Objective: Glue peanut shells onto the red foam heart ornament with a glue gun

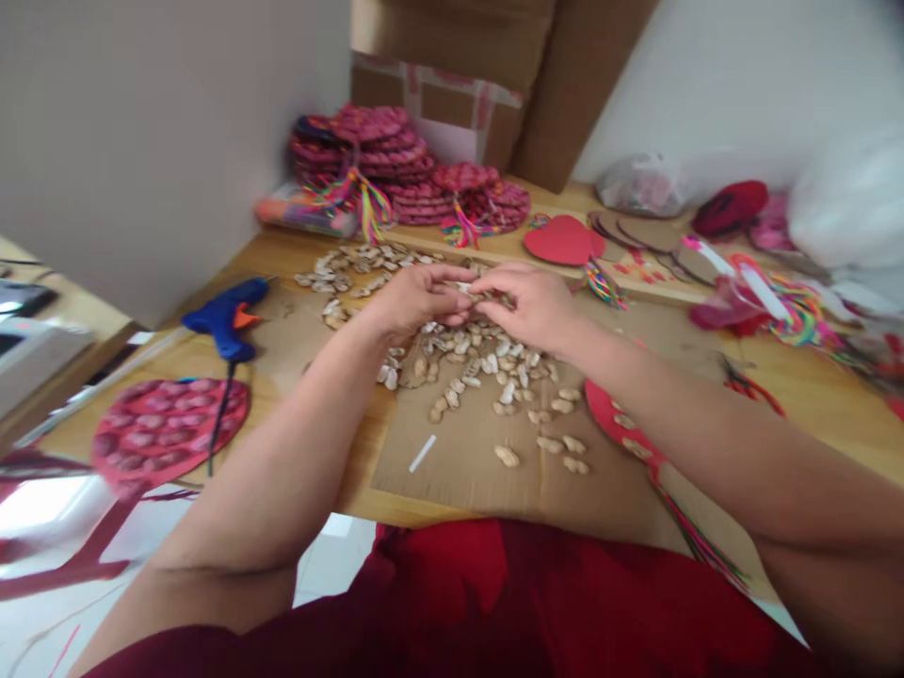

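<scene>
My left hand [422, 299] and my right hand [529, 299] meet over a heap of peanut shells [487, 350] on a cardboard sheet [459, 471]. Between my right thumb and fingers is a brownish peanut shell [503, 299]. The fingertips of my left hand close on a pale bit of shell [464, 290] right beside it; blur hides whether the two pieces are joined. Several whole-looking peanuts [507, 456] lie nearer to me. Split shells [339, 273] are spread beyond my left hand. A red heart-shaped piece [607, 414] with shells on it is partly behind my right forearm.
A blue glue gun [224, 320] lies at left, near a red piece covered with shells [169, 428]. Stacked pink shell-covered pieces [367, 151] with tassels stand at the back. Red-handled pliers or scissors [752, 384] rest at right, near colourful cords [798, 315].
</scene>
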Motion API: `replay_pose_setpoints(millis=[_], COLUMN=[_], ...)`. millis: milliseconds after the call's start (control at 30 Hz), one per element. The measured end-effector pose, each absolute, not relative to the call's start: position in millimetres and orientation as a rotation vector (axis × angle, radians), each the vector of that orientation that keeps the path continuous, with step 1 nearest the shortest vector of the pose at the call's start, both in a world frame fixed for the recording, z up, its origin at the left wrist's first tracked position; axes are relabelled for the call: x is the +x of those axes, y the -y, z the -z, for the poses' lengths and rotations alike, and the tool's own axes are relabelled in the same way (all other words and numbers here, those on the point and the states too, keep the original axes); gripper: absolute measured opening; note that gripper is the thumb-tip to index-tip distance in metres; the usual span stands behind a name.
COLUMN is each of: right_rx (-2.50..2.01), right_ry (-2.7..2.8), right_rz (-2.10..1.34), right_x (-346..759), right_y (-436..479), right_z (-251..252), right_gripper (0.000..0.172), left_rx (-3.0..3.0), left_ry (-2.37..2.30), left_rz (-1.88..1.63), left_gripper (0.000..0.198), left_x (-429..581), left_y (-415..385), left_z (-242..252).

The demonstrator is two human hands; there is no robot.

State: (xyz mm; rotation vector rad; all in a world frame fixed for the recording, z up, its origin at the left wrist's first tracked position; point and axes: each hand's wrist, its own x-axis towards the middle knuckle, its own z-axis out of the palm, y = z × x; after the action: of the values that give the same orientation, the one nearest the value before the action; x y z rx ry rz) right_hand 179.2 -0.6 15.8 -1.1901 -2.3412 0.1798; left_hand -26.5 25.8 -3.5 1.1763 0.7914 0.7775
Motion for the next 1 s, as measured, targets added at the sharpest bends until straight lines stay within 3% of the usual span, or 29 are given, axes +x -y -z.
replay_pose_setpoints(millis=[100, 500, 733, 1000], right_rx=[-1.212, -1.311, -1.256, -1.349], right_ry=[2.404, 2.505, 2.388, 2.312], right_rz=[-0.158, -0.218, -0.222, -0.137], right_x=[181.9, 186.9, 220.4, 244.3], right_y=[7.2, 13.6, 35.3, 59.1], right_z=[-20.8, -32.2, -28.5, -25.9], right_gripper=[0.023, 0.012, 0.009, 0.01], left_rx=[1.246, 1.366, 1.438, 1.835], left_ry=[-0.858, -0.933, -1.162, -1.36], left_rz=[-0.796, -0.713, -1.065, -1.112], left_gripper=[0.031, 0.027, 0.013, 0.027], left_x=[-24.9, -20.5, -26.8, -36.2], left_y=[-22.5, -16.9, -27.0, -42.5], left_z=[2.5, -0.9, 1.5, 17.0])
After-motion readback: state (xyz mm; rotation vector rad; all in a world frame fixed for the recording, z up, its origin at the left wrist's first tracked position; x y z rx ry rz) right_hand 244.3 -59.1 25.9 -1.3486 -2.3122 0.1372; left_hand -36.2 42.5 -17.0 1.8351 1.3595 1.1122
